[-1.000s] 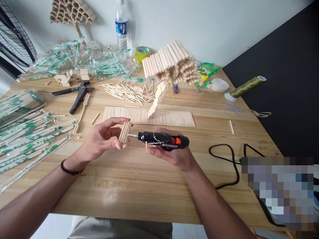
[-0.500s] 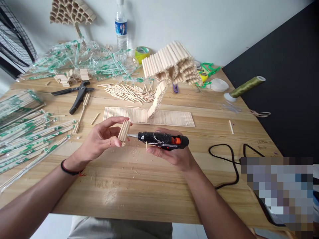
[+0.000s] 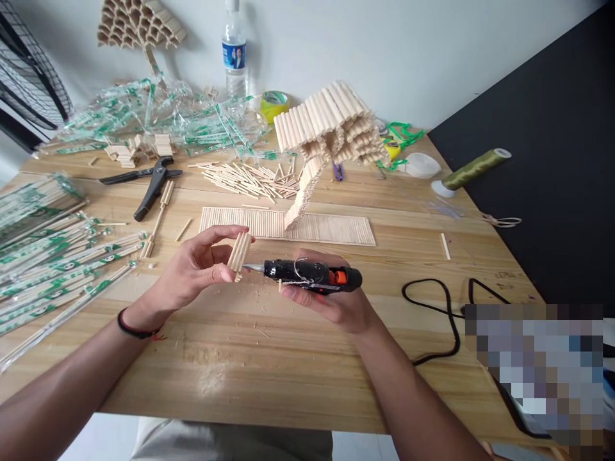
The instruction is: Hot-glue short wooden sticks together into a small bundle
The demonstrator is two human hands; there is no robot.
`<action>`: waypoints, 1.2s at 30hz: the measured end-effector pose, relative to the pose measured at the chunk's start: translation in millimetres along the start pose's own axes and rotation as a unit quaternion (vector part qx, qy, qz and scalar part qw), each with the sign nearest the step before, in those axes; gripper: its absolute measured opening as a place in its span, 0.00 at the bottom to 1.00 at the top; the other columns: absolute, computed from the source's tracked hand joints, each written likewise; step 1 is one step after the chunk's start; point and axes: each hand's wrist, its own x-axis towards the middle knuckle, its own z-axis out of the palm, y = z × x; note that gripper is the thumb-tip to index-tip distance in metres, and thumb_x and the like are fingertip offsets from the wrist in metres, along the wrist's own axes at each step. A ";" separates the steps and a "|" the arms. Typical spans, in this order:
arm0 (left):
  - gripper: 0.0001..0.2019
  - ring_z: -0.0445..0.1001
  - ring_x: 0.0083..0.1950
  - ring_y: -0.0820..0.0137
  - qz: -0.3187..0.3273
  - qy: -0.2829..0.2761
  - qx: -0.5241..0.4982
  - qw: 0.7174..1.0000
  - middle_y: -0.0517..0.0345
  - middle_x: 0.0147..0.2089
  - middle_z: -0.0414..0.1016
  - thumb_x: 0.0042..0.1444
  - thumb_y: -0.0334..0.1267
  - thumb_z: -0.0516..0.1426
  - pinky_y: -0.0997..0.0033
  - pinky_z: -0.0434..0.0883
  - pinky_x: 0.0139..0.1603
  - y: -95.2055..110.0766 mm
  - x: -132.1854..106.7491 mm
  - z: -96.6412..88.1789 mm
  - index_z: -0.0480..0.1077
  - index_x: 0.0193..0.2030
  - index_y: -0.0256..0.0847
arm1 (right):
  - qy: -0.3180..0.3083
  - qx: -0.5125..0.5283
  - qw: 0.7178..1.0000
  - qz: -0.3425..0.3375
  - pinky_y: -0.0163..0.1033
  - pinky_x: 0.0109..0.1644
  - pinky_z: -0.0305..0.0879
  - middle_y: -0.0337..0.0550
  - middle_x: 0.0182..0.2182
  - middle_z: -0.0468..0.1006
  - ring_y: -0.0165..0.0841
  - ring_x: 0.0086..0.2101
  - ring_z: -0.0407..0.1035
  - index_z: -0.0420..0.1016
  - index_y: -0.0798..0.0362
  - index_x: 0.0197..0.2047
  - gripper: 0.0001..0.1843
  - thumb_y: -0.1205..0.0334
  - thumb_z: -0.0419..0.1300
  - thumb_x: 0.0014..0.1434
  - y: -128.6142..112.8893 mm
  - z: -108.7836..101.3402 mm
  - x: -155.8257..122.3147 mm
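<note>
Between the thumb and fingers of my left hand (image 3: 199,262) is a small bundle of short wooden sticks (image 3: 239,252), tilted slightly. My right hand (image 3: 331,301) grips a black glue gun (image 3: 302,274) with an orange part at its rear. Its metal nozzle points left and sits at the lower right side of the bundle; whether it touches cannot be made out. A short stick (image 3: 280,286) shows near my right thumb. Behind my hands, a tree-like stick model (image 3: 327,125) stands on a long base of sticks (image 3: 336,229).
Loose short sticks (image 3: 250,179) lie behind the base. Black cutters (image 3: 156,186) and wrapped chopsticks (image 3: 62,256) are at the left. Plastic wrappers (image 3: 192,121), a bottle (image 3: 234,57) and tape (image 3: 273,105) stand farther back. A black cord (image 3: 454,320) loops at the right.
The glue gun has shifted slightly left and down, its nozzle now lower along the stick bundle. My left hand and the bundle stay nearly still.
</note>
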 end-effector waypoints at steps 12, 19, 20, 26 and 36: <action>0.30 0.85 0.46 0.65 0.004 -0.008 -0.002 1.000 0.48 0.62 0.83 0.53 0.46 0.78 0.72 0.81 0.44 -4.4 1.2 -2.6 0.81 0.62 0.48 | -0.019 -0.008 1.000 0.005 0.35 0.28 0.60 0.34 0.24 0.74 0.28 0.24 0.66 0.80 0.51 0.31 0.11 0.59 0.74 0.62 -0.1 0.0 -0.7; 0.30 0.85 0.45 0.66 -0.003 -0.013 -0.006 1.000 0.49 0.58 0.85 0.53 0.46 0.77 0.73 0.80 0.44 -4.4 1.0 -2.7 0.80 0.63 0.49 | -0.015 -0.004 1.000 0.018 0.35 0.30 0.66 0.37 0.27 0.82 0.31 0.26 0.72 0.83 0.51 0.34 0.08 0.59 0.75 0.61 2.5 0.6 -2.7; 0.30 0.85 0.45 0.67 -0.002 -0.014 -0.007 1.000 0.49 0.58 0.85 0.53 0.46 0.77 0.74 0.80 0.44 -4.4 1.1 -2.7 0.80 0.62 0.49 | -0.015 -0.006 1.000 0.019 0.35 0.30 0.66 0.37 0.26 0.81 0.31 0.26 0.71 0.83 0.51 0.33 0.08 0.58 0.75 0.61 2.2 0.8 -2.6; 0.30 0.85 0.46 0.65 -0.001 -0.015 -0.003 1.000 0.48 0.57 0.85 0.54 0.46 0.77 0.73 0.80 0.44 -4.4 1.2 -2.4 0.80 0.63 0.48 | -0.011 -0.019 1.000 0.019 0.35 0.28 0.61 0.34 0.24 0.73 0.29 0.25 0.65 0.80 0.51 0.30 0.12 0.57 0.74 0.61 0.3 1.7 -0.7; 0.31 0.85 0.48 0.62 0.003 -0.007 0.004 1.000 0.44 0.58 0.85 0.53 0.45 0.77 0.69 0.80 0.44 -6.0 0.8 -3.2 0.80 0.63 0.45 | -0.022 0.001 1.000 0.011 0.36 0.30 0.63 0.35 0.25 0.77 0.30 0.25 0.67 0.80 0.50 0.32 0.09 0.59 0.73 0.61 0.1 1.6 0.8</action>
